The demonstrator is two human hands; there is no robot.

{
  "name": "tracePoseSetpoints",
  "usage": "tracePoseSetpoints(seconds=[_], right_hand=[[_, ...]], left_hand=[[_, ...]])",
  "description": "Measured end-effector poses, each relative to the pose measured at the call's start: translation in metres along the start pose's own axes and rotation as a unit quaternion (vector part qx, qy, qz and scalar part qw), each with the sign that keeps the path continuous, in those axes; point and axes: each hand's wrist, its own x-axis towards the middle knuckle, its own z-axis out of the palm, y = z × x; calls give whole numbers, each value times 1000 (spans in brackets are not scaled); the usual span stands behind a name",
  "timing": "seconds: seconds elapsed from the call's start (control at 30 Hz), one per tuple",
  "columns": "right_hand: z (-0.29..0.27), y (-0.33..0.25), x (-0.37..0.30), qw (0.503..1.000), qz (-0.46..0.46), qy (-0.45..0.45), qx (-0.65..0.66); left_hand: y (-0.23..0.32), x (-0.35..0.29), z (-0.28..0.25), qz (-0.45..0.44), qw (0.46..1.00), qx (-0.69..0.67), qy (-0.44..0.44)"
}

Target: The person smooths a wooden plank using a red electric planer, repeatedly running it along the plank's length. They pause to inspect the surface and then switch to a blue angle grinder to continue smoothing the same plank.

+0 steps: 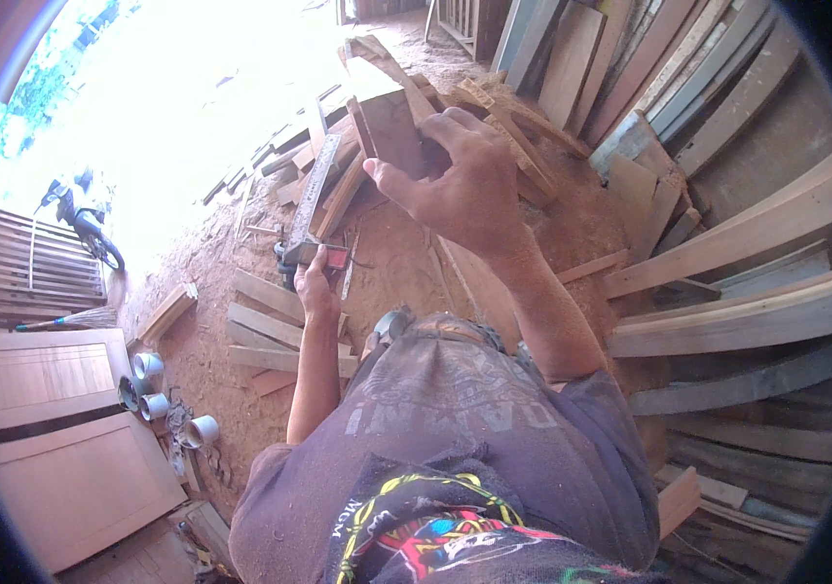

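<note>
Right hand (460, 185): spread wide, thumb and fingers curled round the near end of a wooden block (391, 122), which is apparently being gripped; whether its weight is carried by the hand or by the wood pile (523, 156) behind cannot be told. The block is positioned ahead of the body, at upper centre. Left hand (314, 287): closed low on a red-and-dark tool (314, 190), its long grey bar pointed away from the body, left of the block; exact tool type not clear. Bar and block are seen apart. Step in hand is judged to be handling or positioning of the block, with the tool kept at the side. For the next move, a firm, steady hold on the block seems called for, with fingers kept clear of the bar. Loose boards (268, 294) are scattered on the dusty floor (387, 258).
</note>
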Motion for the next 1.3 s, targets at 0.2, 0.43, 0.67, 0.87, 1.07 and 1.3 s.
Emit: tracePoseSetpoints(seconds=[0.2,0.43,0.67,0.87,1.07,1.3], right_hand=[[-7,-1,-1,999,35,-11,-9],[-17,4,4,999,35,6,5],[-10,0,-5,986,113,25,118],[-17,-8,-12,983,146,23,105],[-8,-1,-18,987,125,43,96],[-10,0,-19,990,100,61,80]], left_hand=[[-7,3,-10,19,1000,-14,-10],[-13,5,-15,19,1000,-9,-4],[-10,1,-16,30,999,-22,-16],[-14,2,-17,35,999,-30,-27],[-2,-11,-11,14,1000,-5,-1],[-7,0,-19,17,1000,0,-12]])
